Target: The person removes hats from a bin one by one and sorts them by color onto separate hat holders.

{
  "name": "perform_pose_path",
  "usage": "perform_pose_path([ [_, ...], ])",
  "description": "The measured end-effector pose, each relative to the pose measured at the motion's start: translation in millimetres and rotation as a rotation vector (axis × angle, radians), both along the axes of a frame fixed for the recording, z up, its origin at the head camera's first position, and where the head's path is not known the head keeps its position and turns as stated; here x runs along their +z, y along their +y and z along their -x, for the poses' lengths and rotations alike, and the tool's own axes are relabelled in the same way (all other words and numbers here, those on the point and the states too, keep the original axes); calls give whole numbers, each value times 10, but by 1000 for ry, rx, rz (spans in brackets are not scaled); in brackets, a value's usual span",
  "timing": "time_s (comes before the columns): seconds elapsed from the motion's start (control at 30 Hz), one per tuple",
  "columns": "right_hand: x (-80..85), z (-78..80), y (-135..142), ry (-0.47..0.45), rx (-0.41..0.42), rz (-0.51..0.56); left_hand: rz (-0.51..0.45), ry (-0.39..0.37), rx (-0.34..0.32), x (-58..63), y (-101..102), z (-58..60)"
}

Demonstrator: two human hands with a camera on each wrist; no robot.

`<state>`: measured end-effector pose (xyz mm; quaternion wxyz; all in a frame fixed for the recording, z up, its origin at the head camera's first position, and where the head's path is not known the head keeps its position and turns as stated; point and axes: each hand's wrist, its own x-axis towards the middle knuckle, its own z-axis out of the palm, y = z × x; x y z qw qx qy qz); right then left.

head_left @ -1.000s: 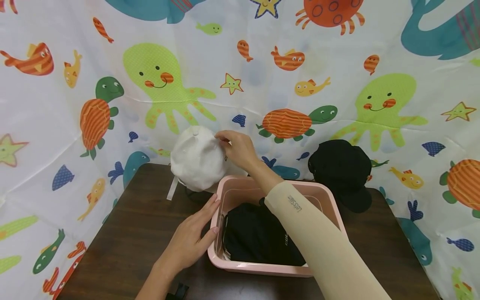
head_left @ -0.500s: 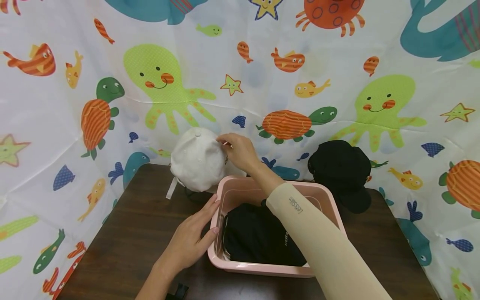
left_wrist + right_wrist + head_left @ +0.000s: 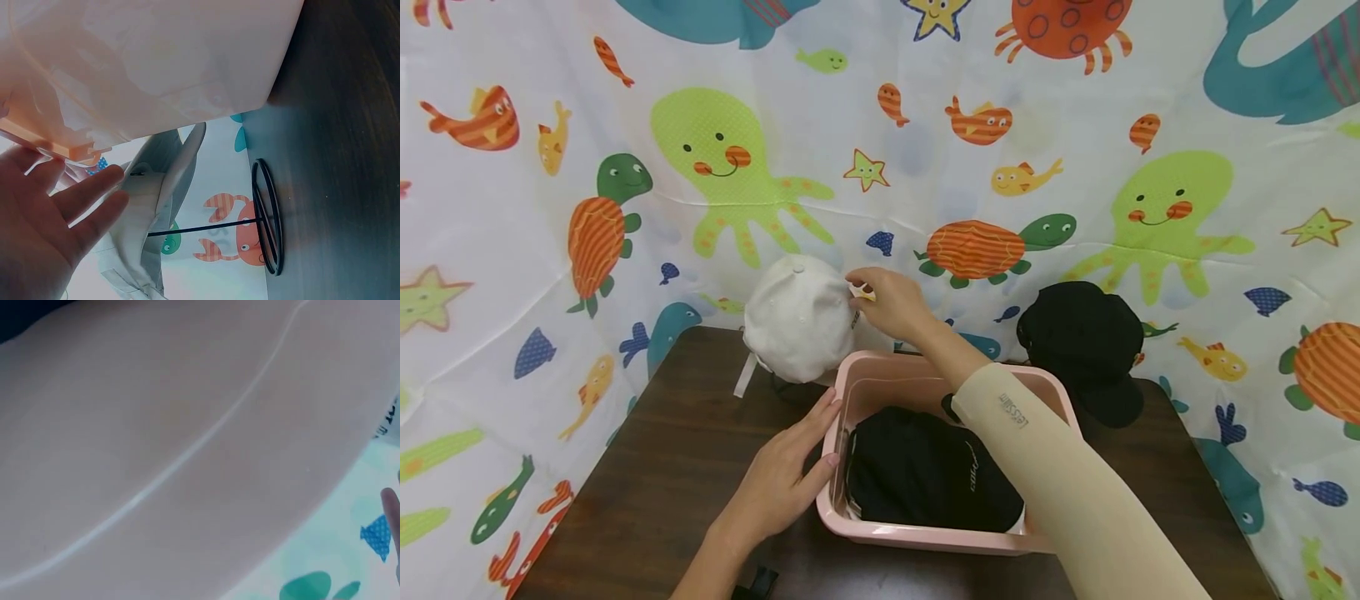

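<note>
A white cap (image 3: 799, 321) sits behind the pink basin (image 3: 842, 450), raised on a black wire stand (image 3: 265, 215). My right hand (image 3: 891, 304) is at the cap's right side, its thumb and forefinger spread apart with backdrop showing between them. In the right wrist view a fingertip (image 3: 390, 503) appears at the edge, below the cap's lettering (image 3: 385, 422). My left hand (image 3: 782, 475) rests along the basin's left rim with fingers extended. Inside the basin lies a black cap (image 3: 925, 471) with white lettering, partly covered by my right sleeve (image 3: 1045, 450).
Another black cap (image 3: 1078, 333) stands at the back right, brim toward me. All this is on a dark wooden table (image 3: 647, 467). A white curtain (image 3: 865, 83) with sea animals hangs close behind. A small black object (image 3: 760, 583) lies near the front edge.
My right hand has come away from the white cap a little, to the right, and its fingers have spread. My left hand has stayed at the basin rim.
</note>
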<state>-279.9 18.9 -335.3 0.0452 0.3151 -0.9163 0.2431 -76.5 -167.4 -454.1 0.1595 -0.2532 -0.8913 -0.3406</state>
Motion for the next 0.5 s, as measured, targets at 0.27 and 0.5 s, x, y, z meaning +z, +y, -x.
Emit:
perform_pose_path([
  [0.27, 94, -52, 215, 22, 6, -47, 2, -7, -6, -3, 16, 7],
  [0.5, 247, -158, 373, 91, 46, -71, -10, -4, 0, -11, 20, 6],
])
